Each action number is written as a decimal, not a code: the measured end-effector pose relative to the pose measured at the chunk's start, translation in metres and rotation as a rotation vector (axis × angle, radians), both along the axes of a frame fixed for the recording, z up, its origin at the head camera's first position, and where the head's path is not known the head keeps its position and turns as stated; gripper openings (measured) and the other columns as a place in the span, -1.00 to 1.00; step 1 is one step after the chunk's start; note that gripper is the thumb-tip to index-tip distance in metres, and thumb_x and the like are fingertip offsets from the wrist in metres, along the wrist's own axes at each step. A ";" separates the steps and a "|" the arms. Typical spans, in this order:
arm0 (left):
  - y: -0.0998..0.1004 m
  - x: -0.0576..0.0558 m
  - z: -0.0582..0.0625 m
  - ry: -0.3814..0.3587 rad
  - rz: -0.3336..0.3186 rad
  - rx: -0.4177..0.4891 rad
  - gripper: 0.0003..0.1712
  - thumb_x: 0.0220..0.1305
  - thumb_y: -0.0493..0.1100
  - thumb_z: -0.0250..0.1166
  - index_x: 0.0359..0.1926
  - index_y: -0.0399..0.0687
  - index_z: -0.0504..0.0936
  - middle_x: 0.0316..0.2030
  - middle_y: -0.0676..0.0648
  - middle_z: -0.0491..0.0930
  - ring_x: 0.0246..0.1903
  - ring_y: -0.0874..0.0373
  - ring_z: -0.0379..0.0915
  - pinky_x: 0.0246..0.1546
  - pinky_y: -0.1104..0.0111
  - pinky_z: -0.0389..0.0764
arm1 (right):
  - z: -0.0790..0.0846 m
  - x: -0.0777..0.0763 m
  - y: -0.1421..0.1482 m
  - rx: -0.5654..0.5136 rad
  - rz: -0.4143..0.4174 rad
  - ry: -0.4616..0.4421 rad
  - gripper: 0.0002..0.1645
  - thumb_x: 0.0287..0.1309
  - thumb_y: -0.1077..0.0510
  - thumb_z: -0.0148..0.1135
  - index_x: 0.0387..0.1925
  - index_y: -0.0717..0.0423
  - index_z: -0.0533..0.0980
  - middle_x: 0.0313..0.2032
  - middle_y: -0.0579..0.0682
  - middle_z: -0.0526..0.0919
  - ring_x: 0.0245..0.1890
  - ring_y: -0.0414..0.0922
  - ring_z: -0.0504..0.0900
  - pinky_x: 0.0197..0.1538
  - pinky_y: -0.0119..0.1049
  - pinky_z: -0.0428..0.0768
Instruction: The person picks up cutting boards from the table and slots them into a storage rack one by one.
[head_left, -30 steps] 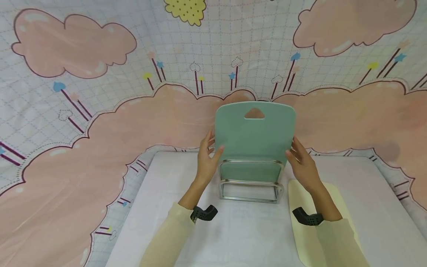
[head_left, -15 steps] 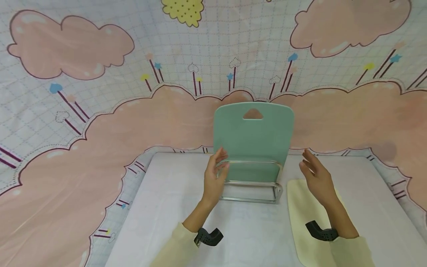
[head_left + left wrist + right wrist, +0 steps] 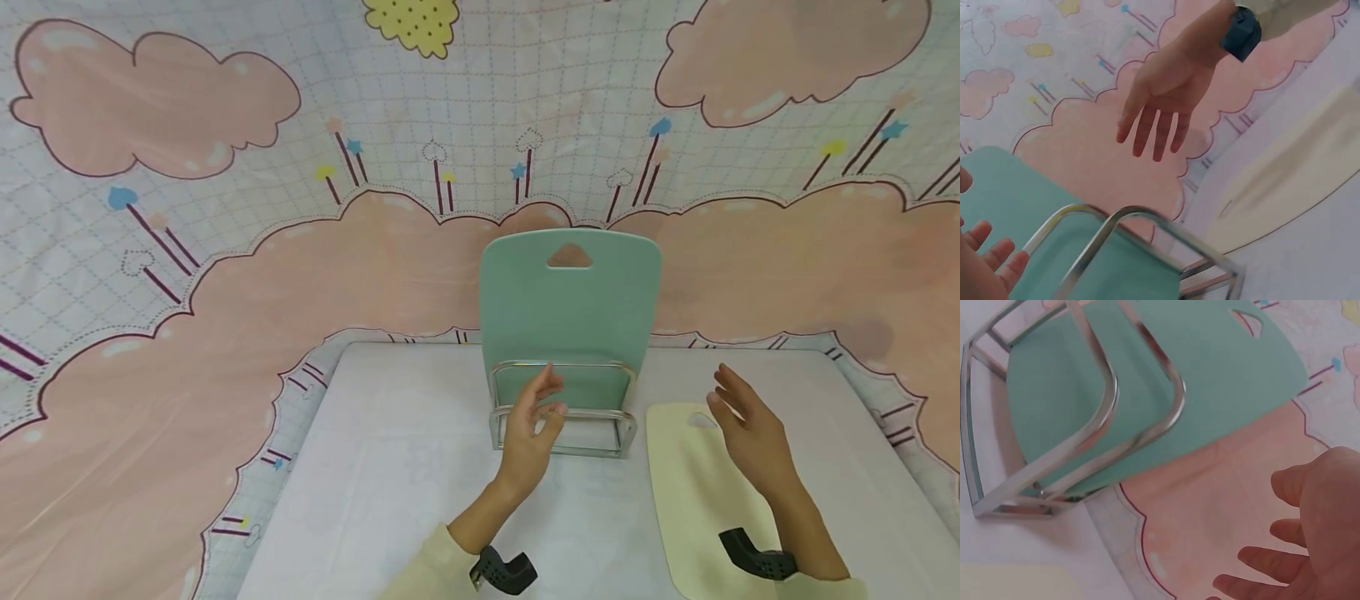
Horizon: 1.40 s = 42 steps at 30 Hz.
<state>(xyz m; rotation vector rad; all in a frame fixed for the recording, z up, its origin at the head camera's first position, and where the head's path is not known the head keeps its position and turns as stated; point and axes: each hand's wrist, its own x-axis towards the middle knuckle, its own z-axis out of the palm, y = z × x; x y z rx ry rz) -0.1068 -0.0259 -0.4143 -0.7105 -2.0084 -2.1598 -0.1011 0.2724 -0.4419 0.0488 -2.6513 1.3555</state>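
A green cutting board [image 3: 570, 300] with a triangular handle hole stands upright in a metal rack [image 3: 562, 412] at the back middle of the table. My left hand [image 3: 528, 442] hovers in front of the rack, its fingers loosely bent and holding nothing. To the right, my right hand [image 3: 757, 437] hangs in the air above a cream cutting board [image 3: 693, 517] that lies flat on the table. Its fingers are relaxed, with nothing between them. In the right wrist view the right hand [image 3: 1310, 544] is apart from the rack [image 3: 1110, 400] and the green board [image 3: 1210, 381].
The table [image 3: 375, 467] has a white cover. Behind it hangs a cloth [image 3: 360, 275] printed with pink clouds, close behind the green board. A dark wrist camera [image 3: 506, 571] is strapped to the left wrist, another dark camera [image 3: 756, 557] to the right.
Both hands have come away from the green board's sides. The left has moved right and nearer, in front of the rack; the right has moved right and nearer. The board stays standing.
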 end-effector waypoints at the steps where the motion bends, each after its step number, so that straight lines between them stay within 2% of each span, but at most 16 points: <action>1: 0.003 0.002 -0.001 -0.006 -0.011 -0.002 -0.42 0.36 -0.48 0.00 0.36 -0.48 0.09 0.17 -0.47 0.26 0.22 -0.32 0.19 0.16 -0.11 0.29 | -0.001 0.002 0.002 0.007 -0.005 -0.003 -0.30 0.46 -0.04 -0.12 0.51 -0.08 -0.07 0.39 0.19 0.17 0.29 0.24 0.23 -0.04 -0.82 0.18; 6: 0.015 0.009 -0.011 -0.016 -0.071 -0.019 -0.42 0.36 -0.47 0.03 0.35 -0.51 0.09 0.20 -0.44 0.28 0.22 -0.33 0.19 0.15 -0.08 0.33 | -0.010 0.012 0.012 0.027 -0.019 -0.013 -0.30 0.46 -0.03 -0.11 0.51 -0.05 -0.06 0.37 0.25 0.18 0.31 0.14 0.24 -0.05 -0.84 0.16; 8: 0.019 0.012 -0.016 -0.030 -0.092 -0.024 -0.41 0.36 -0.47 0.04 0.35 -0.51 0.09 0.21 -0.42 0.29 0.22 -0.34 0.19 0.15 -0.05 0.34 | -0.014 0.017 0.016 0.034 -0.023 -0.016 -0.29 0.45 -0.03 -0.09 0.50 -0.03 -0.04 0.36 0.27 0.20 0.32 -0.13 0.27 -0.07 -0.84 0.17; 11: 0.026 0.017 -0.024 -0.067 -0.115 -0.019 -0.40 0.36 -0.46 0.04 0.36 -0.50 0.08 0.21 -0.42 0.29 0.22 -0.32 0.20 0.16 0.03 0.37 | -0.020 0.023 0.022 0.040 -0.029 -0.032 -0.29 0.45 -0.04 -0.08 0.50 -0.03 -0.02 0.35 0.29 0.21 0.18 -0.56 0.23 -0.11 -0.84 0.19; 13: 0.033 0.019 -0.040 -0.076 -0.115 -0.013 -0.40 0.38 -0.41 0.06 0.37 -0.44 0.09 0.21 -0.37 0.30 0.23 -0.27 0.22 0.16 0.12 0.39 | -0.024 0.027 0.028 0.048 -0.036 -0.040 -0.29 0.44 -0.04 -0.07 0.49 -0.02 0.00 0.34 0.28 0.23 0.02 -0.73 0.16 -0.13 -0.83 0.21; 15: 0.039 0.021 -0.054 -0.090 -0.117 0.000 -0.39 0.39 -0.39 0.06 0.38 -0.41 0.09 0.23 -0.35 0.29 0.23 -0.26 0.22 0.17 0.12 0.38 | -0.027 0.031 0.034 0.050 -0.048 -0.057 -0.30 0.44 -0.05 -0.07 0.49 -0.05 0.01 0.34 0.23 0.27 -0.03 -0.74 0.17 -0.17 -0.79 0.24; 18: 0.050 0.021 -0.075 -0.091 -0.104 0.006 -0.40 0.41 -0.33 0.07 0.39 -0.36 0.11 0.24 -0.29 0.30 0.23 -0.21 0.23 0.20 0.12 0.35 | -0.029 0.037 0.043 0.042 -0.067 -0.072 -0.31 0.44 -0.06 -0.06 0.49 -0.06 0.03 0.31 0.03 0.35 -0.06 -0.73 0.21 -0.20 -0.77 0.27; 22: 0.059 0.025 -0.083 -0.111 -0.091 -0.015 -0.41 0.41 -0.27 0.08 0.37 -0.39 0.14 0.22 -0.30 0.32 0.22 -0.19 0.26 0.21 0.11 0.33 | -0.030 0.042 0.052 0.024 -0.081 -0.090 -0.31 0.44 -0.07 -0.08 0.49 -0.12 0.02 0.27 -0.22 0.35 -0.07 -0.71 0.24 -0.20 -0.78 0.26; 26: 0.067 0.029 -0.091 -0.154 -0.097 -0.034 -0.40 0.41 -0.21 0.10 0.35 -0.40 0.17 0.22 -0.31 0.34 0.22 -0.17 0.28 0.19 0.18 0.36 | -0.037 0.048 0.061 0.030 -0.093 -0.119 -0.30 0.44 -0.10 -0.09 0.49 -0.12 0.00 0.26 -0.30 0.34 -0.08 -0.73 0.22 -0.19 -0.79 0.24; 33: 0.072 0.031 -0.107 -0.261 -0.118 -0.031 -0.39 0.39 -0.20 0.13 0.34 -0.42 0.21 0.22 -0.28 0.38 0.20 -0.06 0.33 0.14 0.27 0.42 | -0.055 0.066 0.081 -0.005 -0.132 -0.164 -0.26 0.42 -0.10 -0.06 0.49 0.04 0.01 0.03 -0.63 0.33 -0.13 -0.76 0.26 -0.26 -0.78 0.28; 36: 0.074 0.032 -0.112 -0.312 -0.106 -0.040 -0.40 0.37 -0.21 0.15 0.33 -0.39 0.24 0.23 -0.25 0.37 0.20 -0.04 0.33 0.13 0.31 0.42 | -0.061 0.073 0.091 -0.053 -0.150 -0.177 -0.27 0.43 -0.06 -0.06 0.47 0.13 0.01 -0.05 -0.69 0.33 -0.16 -0.74 0.32 -0.28 -0.77 0.34; 42: 0.082 0.035 -0.121 -0.424 -0.087 -0.028 -0.42 0.33 -0.24 0.19 0.32 -0.31 0.29 0.28 -0.23 0.30 0.22 -0.18 0.28 0.05 0.39 0.43 | -0.074 0.079 0.102 -0.091 -0.183 -0.212 -0.27 0.44 -0.06 -0.09 0.46 0.19 0.01 -0.11 -0.74 0.33 -0.22 -0.75 0.34 -0.30 -0.74 0.39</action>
